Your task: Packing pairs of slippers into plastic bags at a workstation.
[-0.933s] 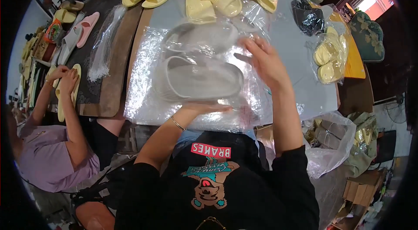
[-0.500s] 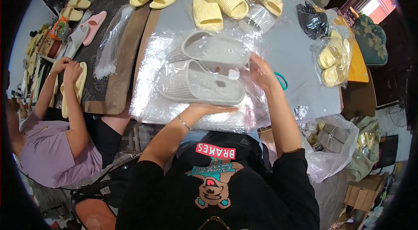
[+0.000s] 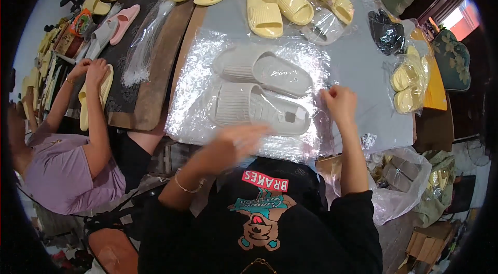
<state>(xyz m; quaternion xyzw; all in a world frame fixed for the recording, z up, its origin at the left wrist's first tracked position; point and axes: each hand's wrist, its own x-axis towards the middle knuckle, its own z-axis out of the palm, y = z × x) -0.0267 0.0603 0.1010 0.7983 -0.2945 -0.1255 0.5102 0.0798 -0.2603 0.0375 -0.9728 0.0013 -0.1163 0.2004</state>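
Observation:
Two pale grey slippers [image 3: 262,90] lie side by side, wrapped in a clear plastic bag [image 3: 199,103] spread on the grey table [image 3: 358,66]. My right hand [image 3: 340,103] is closed in a fist at the bag's right edge, pinching the plastic. My left hand [image 3: 238,142] is blurred at the bag's near edge, just in front of the nearer slipper, fingers stretched out flat with nothing in them.
Yellow slippers [image 3: 280,4] lie at the table's far side, bagged yellow ones [image 3: 407,85] and a black bagged item [image 3: 386,33] to the right. At the left a person in purple [image 3: 67,170] holds a yellow slipper [image 3: 98,95] over a dark table bearing loose plastic bags [image 3: 145,40].
The bag with the grey slippers has dropped from half-lifted to lying flat. My right hand slid back to its right edge and closed; my left hand is moving along the near edge.

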